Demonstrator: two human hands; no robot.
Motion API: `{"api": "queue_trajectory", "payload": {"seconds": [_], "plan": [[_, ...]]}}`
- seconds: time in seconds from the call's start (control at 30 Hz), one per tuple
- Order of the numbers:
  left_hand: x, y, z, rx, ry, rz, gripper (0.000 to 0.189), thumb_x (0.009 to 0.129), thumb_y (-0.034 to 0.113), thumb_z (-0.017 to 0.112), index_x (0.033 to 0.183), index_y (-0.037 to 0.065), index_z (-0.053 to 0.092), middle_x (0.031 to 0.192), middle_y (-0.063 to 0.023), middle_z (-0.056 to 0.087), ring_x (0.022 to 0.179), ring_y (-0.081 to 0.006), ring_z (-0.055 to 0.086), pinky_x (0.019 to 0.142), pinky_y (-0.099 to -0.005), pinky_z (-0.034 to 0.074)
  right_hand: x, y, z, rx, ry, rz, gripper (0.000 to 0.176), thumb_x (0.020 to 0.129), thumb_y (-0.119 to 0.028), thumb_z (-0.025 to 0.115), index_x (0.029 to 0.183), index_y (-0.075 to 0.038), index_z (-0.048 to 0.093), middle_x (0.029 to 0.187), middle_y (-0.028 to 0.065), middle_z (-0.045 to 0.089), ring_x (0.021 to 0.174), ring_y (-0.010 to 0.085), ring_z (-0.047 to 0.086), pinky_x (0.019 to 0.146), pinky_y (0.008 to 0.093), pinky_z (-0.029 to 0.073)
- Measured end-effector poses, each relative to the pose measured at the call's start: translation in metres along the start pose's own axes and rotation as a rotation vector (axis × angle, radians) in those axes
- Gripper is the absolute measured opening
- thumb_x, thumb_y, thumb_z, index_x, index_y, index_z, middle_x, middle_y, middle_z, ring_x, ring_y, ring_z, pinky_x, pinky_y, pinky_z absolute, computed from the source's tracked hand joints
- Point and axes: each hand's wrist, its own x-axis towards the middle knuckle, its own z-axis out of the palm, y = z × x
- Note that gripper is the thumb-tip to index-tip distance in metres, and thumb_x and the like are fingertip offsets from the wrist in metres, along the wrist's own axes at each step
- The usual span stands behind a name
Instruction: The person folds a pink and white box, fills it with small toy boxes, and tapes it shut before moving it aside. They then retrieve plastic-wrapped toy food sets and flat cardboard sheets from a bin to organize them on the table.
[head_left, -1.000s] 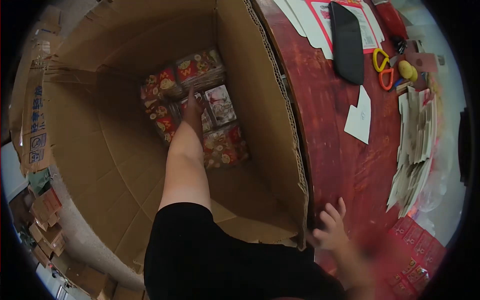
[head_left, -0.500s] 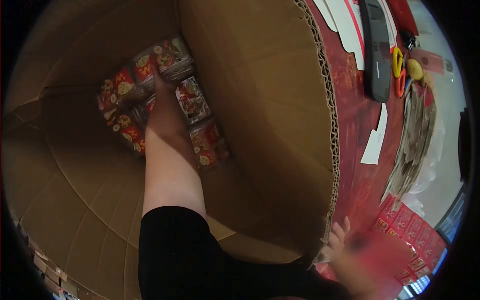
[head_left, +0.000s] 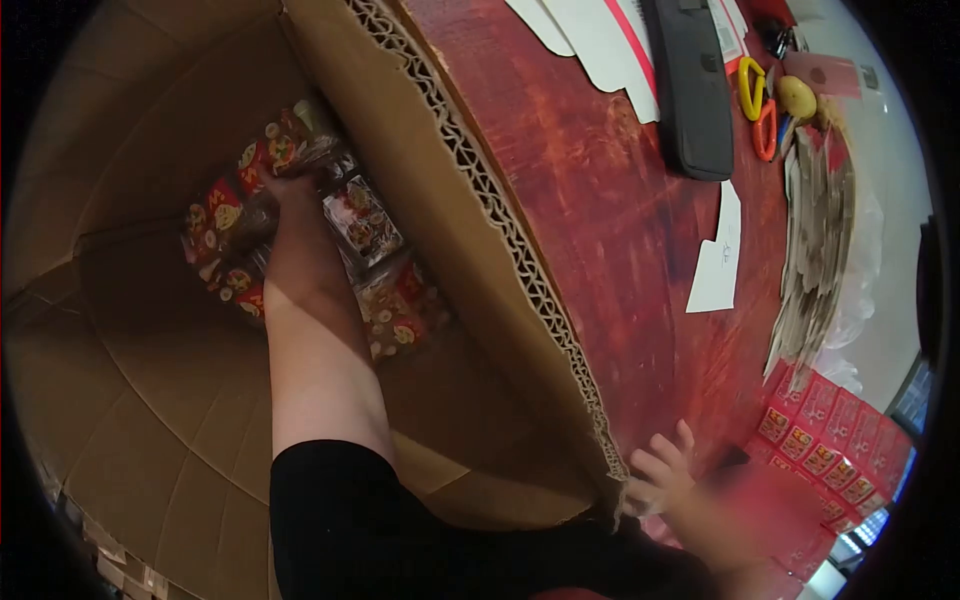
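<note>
Deep in a large cardboard box [head_left: 450, 300] lie several clear-wrapped packs with red and yellow food pictures. My left hand [head_left: 288, 190] reaches down among them in shadow. One digit bends over a red pack [head_left: 250, 165] at the upper left, and the hand appears closed on it; its other fingers are mostly hidden. Just right of that wrist lies a pack with a dark, white-edged picture label [head_left: 362, 220]. Another red pack [head_left: 400, 310] is beside the forearm. My right hand [head_left: 660, 475] is outside the box near its corrugated rim, fingers spread and holding nothing.
Along the red tabletop [head_left: 600, 220] lie a long dark grey case [head_left: 690, 100], scissors [head_left: 765, 130] with yellow and orange handles, white paper pieces [head_left: 718, 255] and a stack of brownish sheets [head_left: 812, 250]. Red printed packaging [head_left: 825, 450] is at the lower right.
The view has shifted, showing more tabletop and less of the box's near wall. My left hand stays among the packs, with a digit now bent to the left. My right hand's fingers have spread slightly.
</note>
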Motion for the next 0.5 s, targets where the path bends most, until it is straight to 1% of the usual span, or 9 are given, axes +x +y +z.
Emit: {"api": "queue_trajectory", "payload": {"seconds": [0.07,0.1,0.17,0.23,0.27,0.33,0.4,0.47,0.5], "plan": [[0.045,-0.003,-0.019,0.092,-0.225,0.147,0.088,0.069,0.067,0.056,0.139,0.016,0.039,0.148,-0.0121,0.028,0.135,-0.0361,0.022,0.108,-0.0602,0.008,0.002,-0.001,-0.001,0.014,0.001,0.005,0.045,0.072,-0.033,0.062,0.116,-0.034,0.062,0.129,-0.0019,0.046,0.125,0.0234,0.037,0.110,0.0546,0.015],[0.039,-0.002,-0.021,0.052,-0.150,0.145,0.088,0.068,0.066,0.056,0.138,0.016,0.039,0.148,-0.0124,0.028,0.134,-0.0366,0.023,0.108,-0.0608,0.007,0.004,-0.003,-0.004,0.034,-0.017,0.023,0.044,0.072,-0.033,0.061,0.116,-0.034,0.062,0.130,-0.0020,0.046,0.126,0.0232,0.037,0.110,0.0544,0.014],[0.042,0.058,0.028,-0.215,0.522,-0.648,0.085,0.068,0.062,0.058,0.137,0.016,0.040,0.146,-0.0122,0.031,0.133,-0.0386,0.024,0.107,-0.0626,0.009,0.004,-0.004,-0.004,0.045,-0.025,0.033,0.044,0.072,-0.033,0.061,0.116,-0.034,0.062,0.131,-0.0022,0.046,0.127,0.0231,0.036,0.111,0.0541,0.014],[-0.031,-0.002,0.009,0.047,0.059,0.032,0.083,0.068,0.060,0.059,0.136,0.016,0.041,0.145,-0.0124,0.032,0.132,-0.0391,0.025,0.106,-0.0633,0.011,0.000,-0.001,0.001,0.030,-0.008,0.015,0.043,0.073,-0.033,0.060,0.116,-0.034,0.063,0.130,-0.0025,0.046,0.127,0.0232,0.036,0.111,0.0539,0.014],[-0.005,0.000,-0.006,0.003,-0.163,0.001,0.086,0.067,0.060,0.060,0.137,0.015,0.038,0.146,-0.0134,0.028,0.133,-0.0394,0.023,0.105,-0.0645,0.012,0.000,-0.002,-0.001,0.045,-0.034,0.026,0.043,0.073,-0.033,0.060,0.116,-0.034,0.063,0.130,-0.0026,0.046,0.128,0.0231,0.036,0.111,0.0538,0.014],[0.020,0.062,0.029,-0.318,0.392,-0.650,0.088,0.067,0.058,0.061,0.138,0.013,0.036,0.147,-0.0141,0.026,0.133,-0.0392,0.023,0.106,-0.0640,0.013,0.001,-0.005,-0.005,0.060,-0.061,0.036,0.044,0.073,-0.033,0.060,0.116,-0.033,0.063,0.130,-0.0028,0.046,0.128,0.0229,0.035,0.111,0.0537,0.013],[0.025,0.057,0.034,-0.344,0.417,-0.666,0.089,0.068,0.057,0.061,0.139,0.012,0.033,0.148,-0.0139,0.024,0.133,-0.0392,0.023,0.106,-0.0629,0.014,0.001,-0.004,-0.002,0.048,-0.041,0.030,0.044,0.072,-0.033,0.060,0.116,-0.033,0.063,0.131,-0.0030,0.046,0.128,0.0226,0.035,0.111,0.0536,0.013],[0.026,-0.002,-0.012,-0.092,-0.092,-0.051,0.089,0.070,0.056,0.060,0.141,0.011,0.030,0.148,-0.0131,0.023,0.132,-0.0394,0.023,0.107,-0.0611,0.015,0.001,-0.002,0.000,0.028,-0.020,0.019,0.044,0.072,-0.033,0.060,0.117,-0.033,0.063,0.131,-0.0031,0.046,0.129,0.0222,0.035,0.111,0.0534,0.012],[0.029,-0.003,-0.015,-0.070,-0.122,-0.043,0.088,0.071,0.055,0.060,0.141,0.011,0.030,0.148,-0.0133,0.023,0.132,-0.0391,0.024,0.107,-0.0598,0.016,0.002,-0.002,0.000,0.022,-0.016,0.013,0.045,0.072,-0.032,0.060,0.117,-0.033,0.063,0.131,-0.0030,0.046,0.129,0.0220,0.035,0.111,0.0533,0.012]]}}
